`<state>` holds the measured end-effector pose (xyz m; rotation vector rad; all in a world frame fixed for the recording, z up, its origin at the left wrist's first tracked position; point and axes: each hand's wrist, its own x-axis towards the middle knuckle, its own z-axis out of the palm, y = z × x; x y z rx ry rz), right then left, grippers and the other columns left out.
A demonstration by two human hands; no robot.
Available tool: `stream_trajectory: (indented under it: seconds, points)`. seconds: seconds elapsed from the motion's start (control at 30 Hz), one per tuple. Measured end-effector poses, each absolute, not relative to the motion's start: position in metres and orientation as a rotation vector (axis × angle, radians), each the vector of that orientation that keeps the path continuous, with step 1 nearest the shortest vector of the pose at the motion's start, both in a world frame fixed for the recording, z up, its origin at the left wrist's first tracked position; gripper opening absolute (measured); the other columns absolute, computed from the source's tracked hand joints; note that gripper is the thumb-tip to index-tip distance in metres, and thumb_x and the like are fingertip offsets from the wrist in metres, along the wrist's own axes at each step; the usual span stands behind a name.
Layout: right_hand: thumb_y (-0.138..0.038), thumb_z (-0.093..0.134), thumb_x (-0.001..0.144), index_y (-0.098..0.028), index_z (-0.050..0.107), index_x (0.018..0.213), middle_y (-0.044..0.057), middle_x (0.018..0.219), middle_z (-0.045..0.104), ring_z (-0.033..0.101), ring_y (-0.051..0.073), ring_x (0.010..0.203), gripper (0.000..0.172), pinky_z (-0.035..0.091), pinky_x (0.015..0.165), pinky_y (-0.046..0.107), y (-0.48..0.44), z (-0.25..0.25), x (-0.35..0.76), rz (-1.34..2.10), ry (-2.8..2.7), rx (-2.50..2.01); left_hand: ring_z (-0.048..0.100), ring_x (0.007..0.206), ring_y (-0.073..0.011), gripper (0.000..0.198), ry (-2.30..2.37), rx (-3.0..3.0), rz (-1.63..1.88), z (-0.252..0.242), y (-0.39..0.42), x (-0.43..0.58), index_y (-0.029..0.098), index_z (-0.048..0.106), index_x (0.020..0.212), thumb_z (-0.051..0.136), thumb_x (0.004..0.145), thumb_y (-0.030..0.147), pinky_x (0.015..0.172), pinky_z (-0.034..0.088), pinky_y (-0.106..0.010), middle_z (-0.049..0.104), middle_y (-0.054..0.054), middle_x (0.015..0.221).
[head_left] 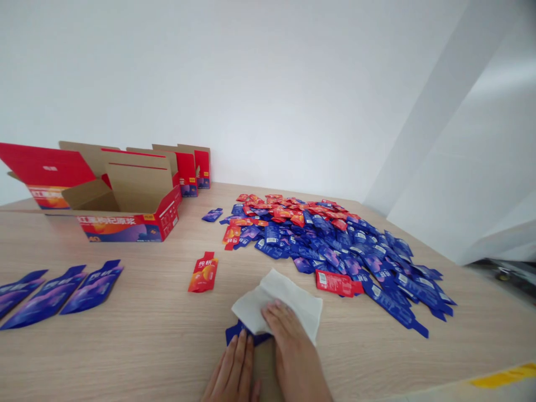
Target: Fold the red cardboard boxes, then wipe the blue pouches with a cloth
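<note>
Pressing down on a folded white paper tissue (278,298), the person's right hand (295,352) lies open, its fingers slightly curved over the tissue and not clenched. The person's left hand (231,368) sits just beside it, open and flat, with its fingertips against a blue foil sachet (240,333) that pokes out from under the tissue. Most of that sachet is covered, so its print is hidden from where I stand.

Just ahead of the left hand, a red-and-orange foil sachet (203,272) lies alone on the pale wood-grain tabletop (125,357). Just past the right hand, a flat red foil sachet (335,283) rests at the near edge of a large loose heap of blue and red foil sachets (318,240), which spreads ahead and to the right. Well to the left of the hands, three purple-blue foil sachets (62,296) lie slanted side by side. Farther ahead on that side stands an open red cardboard carton (129,223) with tan inner flaps, and more red cartons (190,173) line up behind it against a white wall (268,84).
</note>
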<state>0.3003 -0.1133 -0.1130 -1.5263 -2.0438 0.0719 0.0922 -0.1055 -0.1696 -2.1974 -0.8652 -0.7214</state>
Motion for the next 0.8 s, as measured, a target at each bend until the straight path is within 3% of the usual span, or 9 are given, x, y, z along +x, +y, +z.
stream_trajectory:
  seconds: [0.1, 0.2, 0.3, 0.43, 0.57, 0.7, 0.8]
  points:
    - [-0.001, 0.038, 0.091, -0.016, 0.064, 0.145, 0.012, 0.150, 0.062, 0.059, 0.026, 0.140, 0.061, 0.047, 0.119, 0.051, -0.117, -0.107, 0.337, 0.006, -1.841, -1.713, 0.066, 0.122, -0.0209, 0.052, -0.885, -2.193, -0.702, -0.165, -0.107, 0.097, 0.011, 0.063, 0.138, 0.056, 0.089, 0.024, 0.100, 0.051, -0.029, 0.073, -0.009, 0.134]
    - [-0.009, 0.037, 0.099, -0.016, 0.065, 0.143, 0.012, 0.145, 0.066, 0.063, 0.026, 0.136, 0.052, 0.051, 0.116, 0.048, -0.121, -0.095, 0.339, 0.031, -1.740, -1.726, 0.066, 0.122, -0.0217, 0.048, -0.882, -2.181, -0.707, -0.162, -0.107, 0.099, 0.010, 0.067, 0.132, 0.056, 0.087, 0.024, 0.098, 0.052, -0.031, 0.073, -0.010, 0.134]
    - [-0.006, 0.040, 0.098, -0.020, 0.057, 0.151, 0.008, 0.152, 0.061, 0.055, 0.022, 0.143, 0.057, 0.048, 0.118, 0.042, -0.121, -0.092, 0.302, 0.058, -1.866, -1.521, 0.066, 0.119, -0.0224, 0.042, -0.837, -2.178, -0.701, -0.164, -0.105, 0.095, 0.013, 0.070, 0.126, 0.056, 0.088, 0.024, 0.098, 0.052, -0.033, 0.075, -0.009, 0.129]
    - [0.004, 0.048, 0.082, -0.022, 0.056, 0.152, 0.005, 0.152, 0.062, 0.050, 0.022, 0.147, 0.075, 0.044, 0.122, 0.045, -0.117, -0.100, 0.266, 0.127, -2.154, -1.331, 0.069, 0.105, -0.0217, 0.031, -0.746, -2.202, -0.686, -0.166, -0.103, 0.088, 0.019, 0.074, 0.114, 0.055, 0.091, 0.026, 0.096, 0.052, -0.034, 0.079, -0.004, 0.110]
    - [0.007, 0.043, 0.080, -0.021, 0.058, 0.151, 0.007, 0.155, 0.058, 0.051, 0.023, 0.147, 0.077, 0.044, 0.122, 0.047, -0.115, -0.102, 0.304, 0.093, -2.099, -1.523, 0.068, 0.115, -0.0233, 0.040, -0.814, -2.171, -0.687, -0.159, -0.104, 0.091, 0.012, 0.072, 0.122, 0.056, 0.088, 0.025, 0.097, 0.052, -0.034, 0.076, -0.010, 0.124]
    - [0.001, 0.038, 0.090, -0.012, 0.064, 0.144, 0.015, 0.147, 0.064, 0.061, 0.029, 0.137, 0.061, 0.051, 0.116, 0.051, -0.114, -0.096, 0.341, -0.006, -1.904, -1.737, 0.066, 0.119, -0.0220, 0.044, -0.851, -2.178, -0.716, -0.156, -0.105, 0.097, 0.012, 0.070, 0.127, 0.056, 0.086, 0.023, 0.105, 0.049, -0.032, 0.074, -0.009, 0.130]
    - [-0.005, 0.037, 0.097, -0.016, 0.065, 0.144, 0.012, 0.146, 0.065, 0.062, 0.026, 0.136, 0.055, 0.054, 0.113, 0.046, -0.115, -0.092, 0.321, 0.010, -1.859, -1.646, 0.065, 0.122, -0.0212, 0.046, -0.863, -2.170, -0.697, -0.164, -0.105, 0.096, 0.013, 0.069, 0.130, 0.056, 0.087, 0.023, 0.107, 0.049, -0.031, 0.074, -0.008, 0.132]
